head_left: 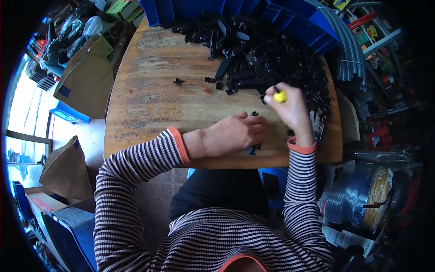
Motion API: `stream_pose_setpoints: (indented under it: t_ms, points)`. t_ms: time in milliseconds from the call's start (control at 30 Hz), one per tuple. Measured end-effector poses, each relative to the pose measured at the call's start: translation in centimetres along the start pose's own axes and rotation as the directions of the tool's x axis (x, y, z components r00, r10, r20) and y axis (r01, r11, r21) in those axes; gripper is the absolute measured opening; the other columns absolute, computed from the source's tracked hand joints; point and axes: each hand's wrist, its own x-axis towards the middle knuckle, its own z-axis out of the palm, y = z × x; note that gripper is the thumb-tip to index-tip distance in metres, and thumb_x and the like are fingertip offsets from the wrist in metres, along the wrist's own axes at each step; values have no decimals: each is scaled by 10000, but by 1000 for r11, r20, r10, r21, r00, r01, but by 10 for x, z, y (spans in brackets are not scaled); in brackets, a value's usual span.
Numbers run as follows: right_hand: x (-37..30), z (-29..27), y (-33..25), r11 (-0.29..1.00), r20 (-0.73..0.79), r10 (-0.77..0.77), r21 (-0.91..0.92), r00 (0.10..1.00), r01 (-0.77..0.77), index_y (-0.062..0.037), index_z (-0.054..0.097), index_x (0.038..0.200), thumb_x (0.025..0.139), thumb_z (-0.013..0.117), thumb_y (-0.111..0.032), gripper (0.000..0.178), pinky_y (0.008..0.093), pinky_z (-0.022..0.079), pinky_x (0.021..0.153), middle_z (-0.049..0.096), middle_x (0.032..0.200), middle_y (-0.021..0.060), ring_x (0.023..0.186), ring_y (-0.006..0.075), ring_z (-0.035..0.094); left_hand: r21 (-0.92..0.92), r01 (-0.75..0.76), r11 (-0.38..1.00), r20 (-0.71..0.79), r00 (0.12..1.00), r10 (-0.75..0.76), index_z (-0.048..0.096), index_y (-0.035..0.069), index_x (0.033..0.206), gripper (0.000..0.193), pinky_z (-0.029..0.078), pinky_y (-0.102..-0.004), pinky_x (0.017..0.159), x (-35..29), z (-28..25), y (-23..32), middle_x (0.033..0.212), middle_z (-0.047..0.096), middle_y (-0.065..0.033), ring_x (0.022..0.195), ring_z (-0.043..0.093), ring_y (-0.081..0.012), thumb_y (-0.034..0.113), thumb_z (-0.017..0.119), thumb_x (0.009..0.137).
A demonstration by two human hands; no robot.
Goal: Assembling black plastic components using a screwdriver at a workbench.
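My left hand rests near the table's front edge, fingers curled round a slim black plastic part. Both ends of that part stick out past the fingers; its middle is hidden. To the right and slightly farther off, my right hand is raised over the table, closed round a tool with a yellow handle. Blur and the fingers conceal the tool's tip, so its exact kind is unclear. Just beyond the right hand spreads a big heap of black plastic parts.
Blue plastic bins line the far edge of the wooden table. A small dark piece lies alone left of the heap. Cardboard stands on the left; at right are grey tubes and wrapped coils.
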Motion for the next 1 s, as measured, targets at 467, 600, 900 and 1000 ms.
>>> stream_pose_setpoints:
  t_ms: [467,600,900,1000]
  points:
    - [-24,15,-8,965,182,-49,-244,982,93,-13,632,917,751,717,-45,189,398,505,701,624,895,142,829,339,628,-884,376,276,-152,328,-932,583,53,1189,400,531,-260,855,-25,-172,-204,1087,638,-102,1024,626,-179,331,627,905]
    - [-23,24,2,956,102,-126,-252,987,148,-21,591,868,736,661,14,154,387,521,661,601,871,144,790,323,630,-420,779,466,-509,224,-831,612,94,1161,333,535,-287,849,12,-196,-251,1114,638,-99,1026,635,-226,324,584,923]
    - [-26,28,2,970,83,-105,-210,991,120,-31,592,894,727,640,38,186,416,507,678,602,880,136,788,349,624,305,896,322,-168,384,-908,623,99,1036,236,526,-489,720,-32,-28,-234,1015,648,-179,890,648,-380,188,604,818]
    - [-25,30,2,963,81,-139,-222,987,154,-17,536,871,731,649,19,183,411,521,643,588,867,151,751,338,631,237,911,337,-309,400,-863,557,60,1145,375,530,-475,712,-47,-33,-222,992,646,-200,854,641,-403,221,630,814]
